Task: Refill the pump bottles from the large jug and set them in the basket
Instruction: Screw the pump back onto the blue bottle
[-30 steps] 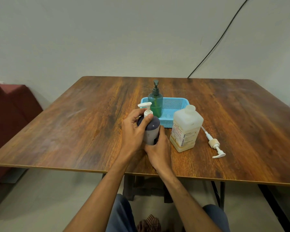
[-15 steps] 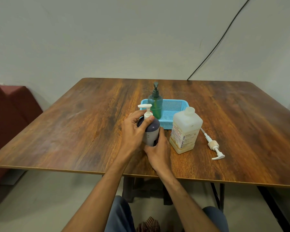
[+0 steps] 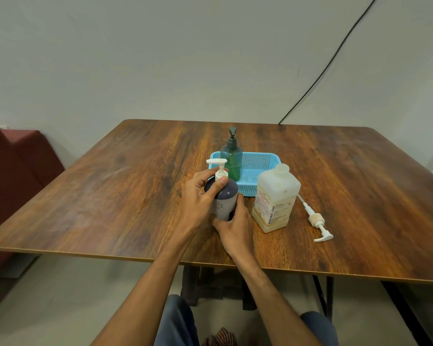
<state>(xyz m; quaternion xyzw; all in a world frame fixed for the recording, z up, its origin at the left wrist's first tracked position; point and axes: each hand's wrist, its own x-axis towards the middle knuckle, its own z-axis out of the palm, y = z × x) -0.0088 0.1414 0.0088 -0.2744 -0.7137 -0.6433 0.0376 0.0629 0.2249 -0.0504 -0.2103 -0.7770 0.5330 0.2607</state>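
Observation:
A grey-and-white pump bottle [image 3: 226, 199] with a white pump head stands on the wooden table [image 3: 125, 196] in front of me. My left hand [image 3: 198, 203] wraps its upper part, thumb and fingers at the collar of the pump. My right hand [image 3: 233, 227] grips the bottle's lower body. A green pump bottle [image 3: 231, 158] stands in the left end of the blue basket [image 3: 260, 168] just behind. The large translucent jug [image 3: 275, 199], uncapped, stands to the right of my hands.
The jug's own white pump [image 3: 315, 222] with its long tube lies flat on the table right of the jug. A dark red sofa [image 3: 13, 156] sits left of the table. A black cable [image 3: 330, 61] runs down the wall at the back right.
My hands stay on the grey bottle. The left hand's fingers have shifted slightly around the pump collar; the camera view has tilted a little.

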